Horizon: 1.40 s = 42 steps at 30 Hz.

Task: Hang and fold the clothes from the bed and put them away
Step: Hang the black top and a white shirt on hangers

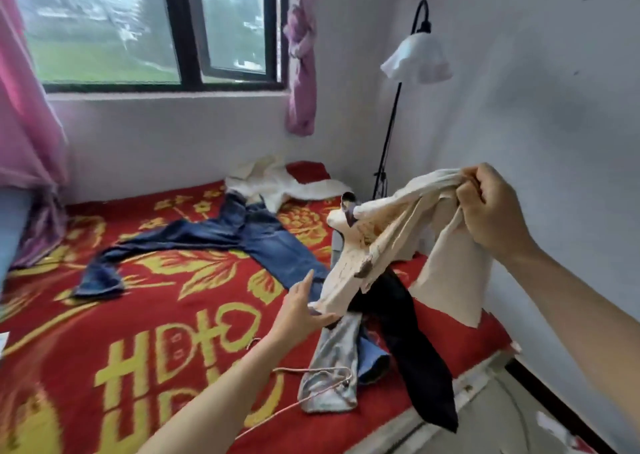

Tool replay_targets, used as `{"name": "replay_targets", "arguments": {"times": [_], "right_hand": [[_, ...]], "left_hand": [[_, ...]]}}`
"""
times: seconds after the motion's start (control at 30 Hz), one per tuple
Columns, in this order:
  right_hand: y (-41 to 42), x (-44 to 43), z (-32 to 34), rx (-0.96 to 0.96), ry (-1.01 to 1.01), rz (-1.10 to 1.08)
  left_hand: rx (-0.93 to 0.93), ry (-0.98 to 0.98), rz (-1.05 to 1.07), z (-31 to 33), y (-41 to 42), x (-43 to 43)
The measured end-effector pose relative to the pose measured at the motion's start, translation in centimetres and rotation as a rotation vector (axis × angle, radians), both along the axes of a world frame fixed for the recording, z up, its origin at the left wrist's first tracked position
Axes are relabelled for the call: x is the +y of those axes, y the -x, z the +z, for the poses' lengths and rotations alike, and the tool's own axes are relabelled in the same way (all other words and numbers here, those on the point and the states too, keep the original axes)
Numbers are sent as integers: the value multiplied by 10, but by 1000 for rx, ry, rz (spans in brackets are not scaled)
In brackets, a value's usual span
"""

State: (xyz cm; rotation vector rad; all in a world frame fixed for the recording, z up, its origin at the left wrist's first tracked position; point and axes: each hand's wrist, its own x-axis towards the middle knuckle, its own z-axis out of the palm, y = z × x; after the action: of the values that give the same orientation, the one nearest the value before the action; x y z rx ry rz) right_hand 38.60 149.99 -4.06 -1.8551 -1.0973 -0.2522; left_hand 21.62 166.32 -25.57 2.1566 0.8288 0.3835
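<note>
A cream garment (pixel 349 266) with brown marks hangs in the air over the bed's right side. My right hand (pixel 488 204) grips its bunched upper end. My left hand (pixel 304 308) is below, fingers fairly straight, touching the garment's lower end. On the red and yellow bedspread (pixel 145 332) lie blue jeans (pixel 221 235) spread out, a white garment (pixel 277 183) at the far end, a grey garment (pixel 332 367), a black garment (pixel 415 349) and a thin pink wire hanger (pixel 311 377).
A floor lamp (pixel 415 58) with a white shade stands in the far right corner by the white wall. A window with pink curtains (pixel 301 55) is behind the bed. The bed's right edge drops to a pale floor (pixel 502 419).
</note>
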Motion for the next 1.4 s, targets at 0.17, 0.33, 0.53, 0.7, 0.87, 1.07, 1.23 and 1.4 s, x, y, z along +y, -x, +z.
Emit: {"name": "replay_targets", "arguments": {"times": [0.17, 0.33, 0.53, 0.7, 0.87, 1.07, 1.23, 1.4], "right_hand": [[18, 57, 10, 77, -31, 152], [27, 97, 5, 187, -41, 255], [13, 134, -11, 262, 13, 262], [-26, 153, -35, 274, 39, 164], [-63, 187, -63, 313, 118, 74], [-58, 208, -124, 281, 577, 47], [17, 202, -168, 517, 670, 483], [56, 207, -200, 728, 741, 595]], "left_hand": [[4, -168, 167, -3, 20, 58], [67, -118, 170, -10, 21, 83], [-60, 103, 136, -21, 36, 98], [-76, 209, 88, -11, 53, 109], [-109, 254, 59, 13, 61, 119], [-209, 319, 300, 46, 44, 127], [35, 357, 404, 30, 27, 127], [67, 380, 341, 17, 40, 120]]}}
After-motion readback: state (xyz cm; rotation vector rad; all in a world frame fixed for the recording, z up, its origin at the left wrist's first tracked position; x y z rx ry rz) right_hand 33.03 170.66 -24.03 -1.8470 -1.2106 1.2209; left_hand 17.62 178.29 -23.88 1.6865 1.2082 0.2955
